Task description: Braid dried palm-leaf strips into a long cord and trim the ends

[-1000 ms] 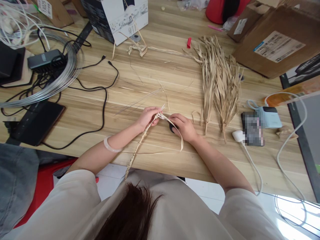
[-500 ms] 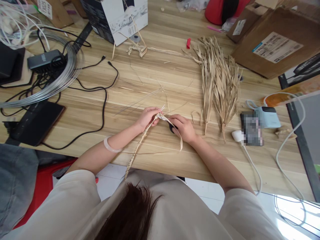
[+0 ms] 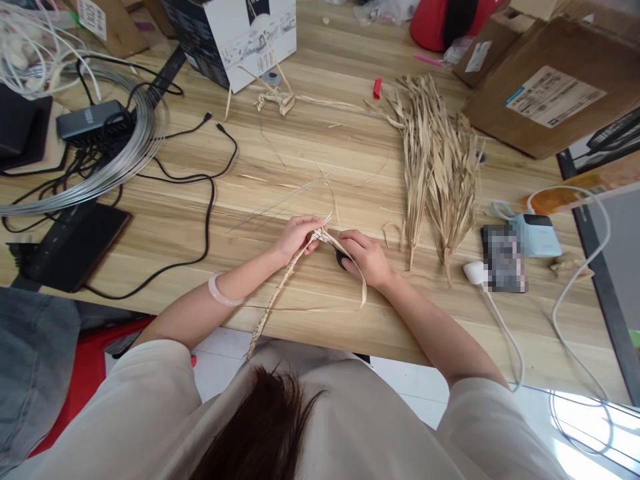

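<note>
My left hand (image 3: 299,238) pinches the upper end of a braided cord of pale dried plant fibre (image 3: 274,293). The cord slants down over the table edge towards my lap. At the pinch, thin whitish ends stick up past the fingertips. My right hand (image 3: 367,257) is closed around what look like black-handled scissors (image 3: 342,259), whose blades are hard to make out beside the cord's end. A loose flat fibre strip (image 3: 363,293) runs from the pinch past my right hand and curls down.
Bundles of dried leaves (image 3: 417,167) lie to the right, near a cardboard box (image 3: 545,87). On the left are a wire coil (image 3: 143,143), black cables (image 3: 213,193) and a dark phone (image 3: 77,247). A white-and-black box (image 3: 260,47) stands at the back. A power bank (image 3: 540,235) lies right.
My right hand has shifted very slightly, and the loose strip beside it hangs a little differently. My left hand keeps its pinch on the cord.
</note>
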`<state>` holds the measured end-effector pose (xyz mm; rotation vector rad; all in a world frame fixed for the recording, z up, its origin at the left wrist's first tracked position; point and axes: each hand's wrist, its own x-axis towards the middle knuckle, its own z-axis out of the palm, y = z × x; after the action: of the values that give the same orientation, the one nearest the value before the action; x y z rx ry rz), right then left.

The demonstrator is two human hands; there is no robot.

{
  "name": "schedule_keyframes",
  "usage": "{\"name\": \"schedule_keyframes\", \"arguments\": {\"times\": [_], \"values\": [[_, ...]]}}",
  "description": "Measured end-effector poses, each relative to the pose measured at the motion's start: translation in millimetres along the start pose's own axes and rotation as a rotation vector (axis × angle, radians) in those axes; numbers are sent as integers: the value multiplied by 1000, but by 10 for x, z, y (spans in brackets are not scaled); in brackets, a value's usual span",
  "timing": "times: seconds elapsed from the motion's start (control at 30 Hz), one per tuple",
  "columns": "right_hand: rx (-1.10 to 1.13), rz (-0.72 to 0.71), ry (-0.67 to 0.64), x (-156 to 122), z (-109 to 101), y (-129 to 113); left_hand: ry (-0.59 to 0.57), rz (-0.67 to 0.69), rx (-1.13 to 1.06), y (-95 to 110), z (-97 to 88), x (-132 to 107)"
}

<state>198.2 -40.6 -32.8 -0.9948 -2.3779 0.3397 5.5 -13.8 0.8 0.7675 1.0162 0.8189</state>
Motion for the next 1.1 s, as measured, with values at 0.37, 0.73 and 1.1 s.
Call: {"name": "schedule_keyframes", "arguments": {"times": [0.37,0.73,1.1], "values": [[29,-7,51,-19,-7,6,0,-13,-21,27,20,-22],[59,-11,52,9,-16,-30,20,27,-17,-14,-5,3],[5,-7,31,16,-14,-38,55,33,28,1,16,-20]]}}
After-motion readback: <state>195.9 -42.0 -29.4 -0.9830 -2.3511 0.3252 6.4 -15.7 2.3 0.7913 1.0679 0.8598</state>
